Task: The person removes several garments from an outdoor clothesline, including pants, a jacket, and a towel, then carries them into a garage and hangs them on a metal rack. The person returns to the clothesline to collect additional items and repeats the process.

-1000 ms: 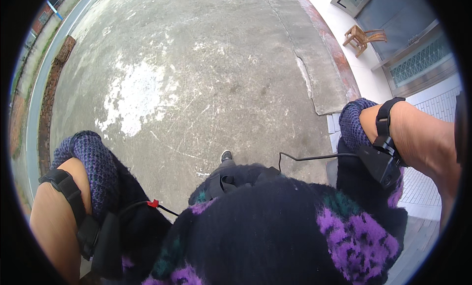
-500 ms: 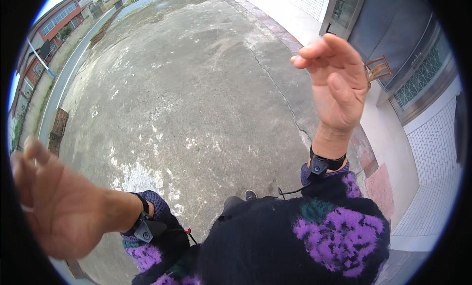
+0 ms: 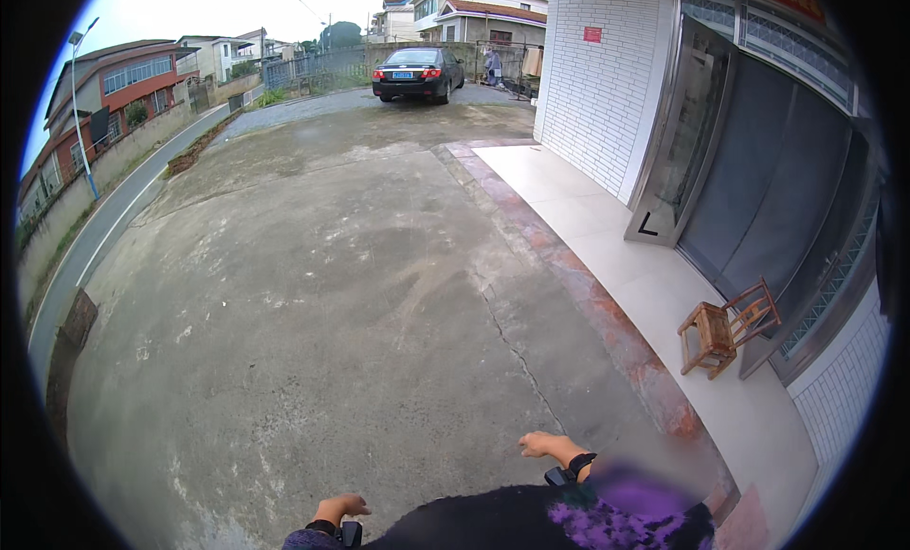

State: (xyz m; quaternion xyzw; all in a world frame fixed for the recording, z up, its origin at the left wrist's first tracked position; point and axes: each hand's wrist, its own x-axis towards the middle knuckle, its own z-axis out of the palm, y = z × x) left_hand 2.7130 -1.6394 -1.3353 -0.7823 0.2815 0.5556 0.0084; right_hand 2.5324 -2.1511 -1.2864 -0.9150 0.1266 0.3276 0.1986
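Low in the head view, my left hand [image 3: 343, 507] hangs in front of my body, its fingers pointing to the right. My right hand [image 3: 542, 444] is a little higher, right of the middle, with its fingers reaching left and slightly bent. No object shows in either hand, and neither one touches anything. Both look loosely open, though they are small here. A black strap with a small dark device circles each wrist. Below both hands lies the grey concrete ground [image 3: 360, 341].
A wooden chair [image 3: 711, 337] stands on the pale tiled ledge [image 3: 607, 256] by a dark doorway [image 3: 758, 180] at right. A black car [image 3: 414, 74] is parked far ahead, with a person [image 3: 493, 66] right of it. A road [image 3: 104, 232] runs along the left. A crack crosses the concrete.
Both hands have dropped from raised, spread positions down toward my body and closer together. The view has tilted up, bringing the car, the person and the whole chair into sight.
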